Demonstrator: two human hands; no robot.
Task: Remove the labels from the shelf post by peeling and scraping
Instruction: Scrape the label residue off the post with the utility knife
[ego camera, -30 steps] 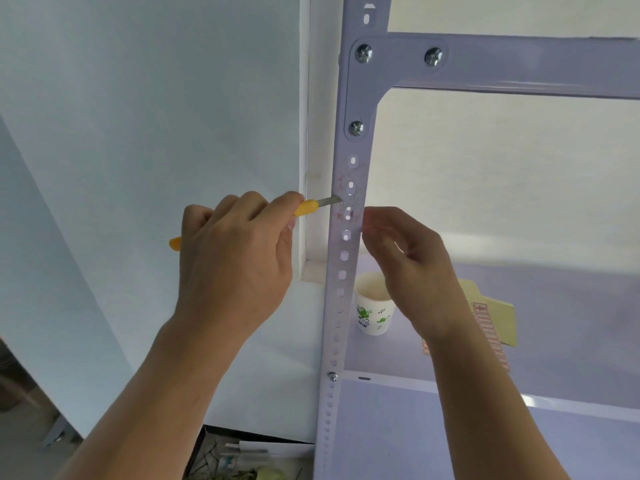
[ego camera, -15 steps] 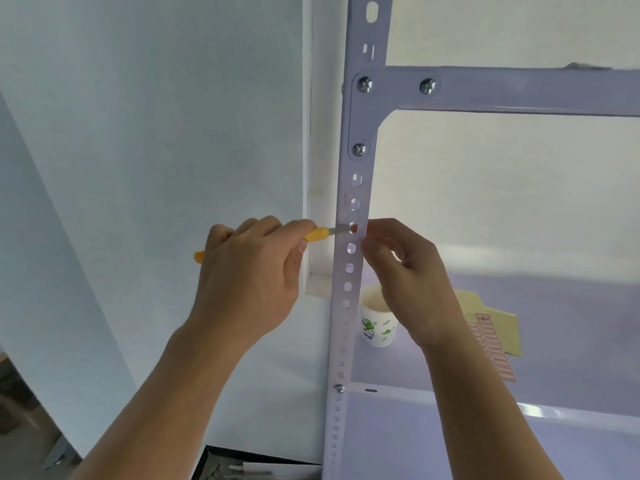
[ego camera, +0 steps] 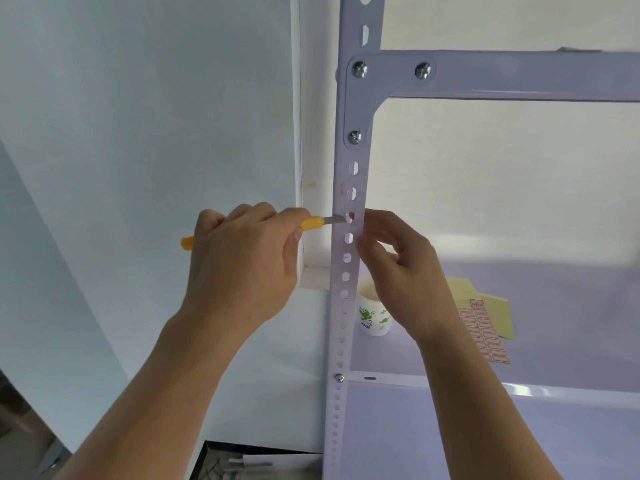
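The left hand grips a small knife with a yellow handle. Its blade tip is on the tall white metal shelf post with holes. The right hand curls at the post's edge; I cannot tell if it pinches anything. Faint red label bits stick just above the blade. If the blade slips, it could cut those close fingers. A white paper cup stands behind.

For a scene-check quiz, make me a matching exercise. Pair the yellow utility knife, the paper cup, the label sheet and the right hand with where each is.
1 yellow utility knife
2 paper cup
3 label sheet
4 right hand

A upright on the shelf, beside the shelf post
B flat on the shelf
C fingertips at the post's right edge
D gripped by the left hand

Pairs: 1-D, 2-A, 3-B, 4-C
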